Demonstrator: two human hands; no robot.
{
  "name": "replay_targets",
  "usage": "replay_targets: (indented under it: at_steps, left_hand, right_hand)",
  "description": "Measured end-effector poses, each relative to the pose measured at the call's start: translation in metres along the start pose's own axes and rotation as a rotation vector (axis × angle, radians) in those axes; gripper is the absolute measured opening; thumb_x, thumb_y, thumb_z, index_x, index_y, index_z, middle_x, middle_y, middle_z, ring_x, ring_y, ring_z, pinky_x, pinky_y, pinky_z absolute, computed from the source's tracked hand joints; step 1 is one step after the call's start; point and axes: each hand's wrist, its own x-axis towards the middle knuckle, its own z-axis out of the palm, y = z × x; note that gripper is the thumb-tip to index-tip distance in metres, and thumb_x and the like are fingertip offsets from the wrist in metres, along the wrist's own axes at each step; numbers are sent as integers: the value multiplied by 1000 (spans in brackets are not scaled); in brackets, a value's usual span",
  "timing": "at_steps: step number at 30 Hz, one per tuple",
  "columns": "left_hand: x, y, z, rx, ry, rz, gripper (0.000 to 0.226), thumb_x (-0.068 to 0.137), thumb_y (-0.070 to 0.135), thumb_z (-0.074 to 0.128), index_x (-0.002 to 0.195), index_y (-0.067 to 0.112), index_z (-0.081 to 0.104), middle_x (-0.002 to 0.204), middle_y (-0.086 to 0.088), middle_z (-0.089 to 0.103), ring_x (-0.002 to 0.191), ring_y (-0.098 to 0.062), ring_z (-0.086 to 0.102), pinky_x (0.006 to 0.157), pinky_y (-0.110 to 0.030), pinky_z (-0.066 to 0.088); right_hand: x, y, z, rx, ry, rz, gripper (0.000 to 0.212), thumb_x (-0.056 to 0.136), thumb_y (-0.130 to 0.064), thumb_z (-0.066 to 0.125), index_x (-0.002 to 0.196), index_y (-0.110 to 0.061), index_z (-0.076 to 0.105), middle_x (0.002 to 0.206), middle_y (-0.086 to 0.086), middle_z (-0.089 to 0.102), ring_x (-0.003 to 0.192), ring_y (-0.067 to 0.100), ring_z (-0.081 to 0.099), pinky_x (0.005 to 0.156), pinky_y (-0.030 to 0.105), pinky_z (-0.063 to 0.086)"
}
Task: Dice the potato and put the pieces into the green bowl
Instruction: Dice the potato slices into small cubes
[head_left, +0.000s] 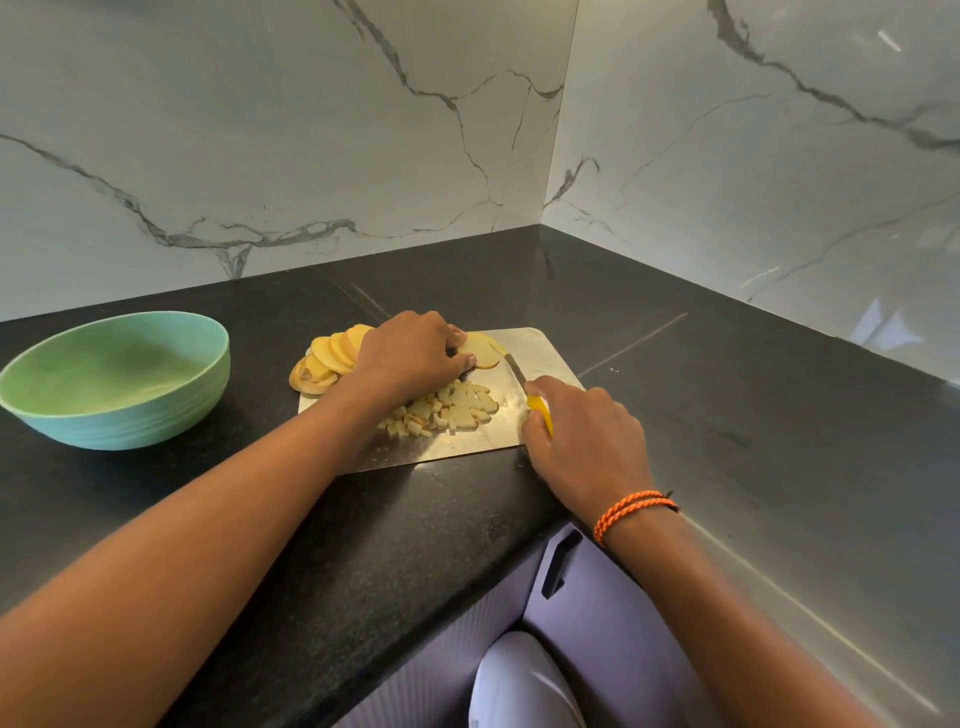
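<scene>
A metal cutting board (540, 349) lies on the black counter. Round potato slices (327, 358) are fanned out at its far left edge. My left hand (410, 356) grips one potato slice (480, 351) flat on the board, fingers curled over it. My right hand (582, 431) grips a yellow-handled knife (540, 408), whose blade (515, 371) runs up to the right edge of that slice. A heap of diced potato pieces (447, 408) lies on the board between my hands. The green bowl (111, 379) stands to the left, apart from the board, with nothing visible inside.
Marble walls meet in a corner behind the board. The counter's front edge (415, 587) runs diagonally below my arms, with lilac cabinet fronts and a dark handle (558, 566) beneath. Counter stretches right of the board.
</scene>
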Motion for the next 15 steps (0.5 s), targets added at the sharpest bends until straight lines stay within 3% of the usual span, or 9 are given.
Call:
replay_targets:
  at_steps: [5,9,15]
  left_hand:
    - [1,-1,1,-11,4,-14,50,97,60,66,133,26,74,129,10,74,76,-10,63,56,-21,43]
    - [2,-1,2,-22,8,-23,50,95,61,66,130,26,75,127,11,74,80,-10,65,55,-21,41]
    - [3,-3,2,-26,25,1,50,95,62,66,130,27,74,134,15,70,93,-11,68,53,-21,36]
  right_hand:
    - [7,-7,0,41,43,-8,39,104,-34,44,141,-30,55,100,7,68,86,26,63,72,38,54]
    - [31,-13,5,46,29,5,40,104,-31,45,143,-29,55,107,10,67,87,28,57,69,33,39]
    - [51,-19,16,23,16,9,38,102,-30,45,137,-26,59,108,9,68,94,30,62,70,35,40]
